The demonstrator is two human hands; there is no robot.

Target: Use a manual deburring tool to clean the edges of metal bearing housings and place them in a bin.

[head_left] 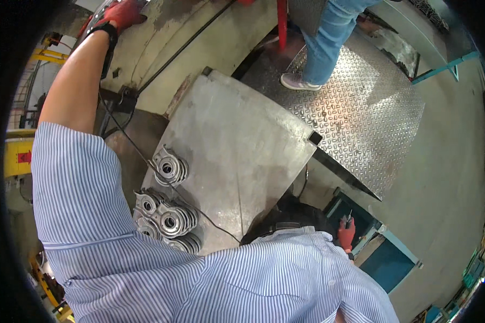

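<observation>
My left hand [121, 16], in a red glove with a black band at the wrist, reaches far up to the top left. It lies against the pale machine body [172, 32] with the thumb spread out; the other fingers are partly lost at the picture's rim. Low on the right, beside my body, my right hand [346, 236], also red-gloved, is closed around a small metal tool [350, 215] whose exact kind is too small to make out. Ring-shaped metal castings [171, 168] stand stacked on the grey metal table [237, 134], with more stacks [172, 220] nearer me.
A black cable [199, 211] hangs across the stacks. Beyond the table, another person's leg in jeans [328, 43] stands on a treadplate platform [355, 113]. Blue-framed bins [388, 264] sit on the floor at right. A yellow structure [17, 158] is at far left.
</observation>
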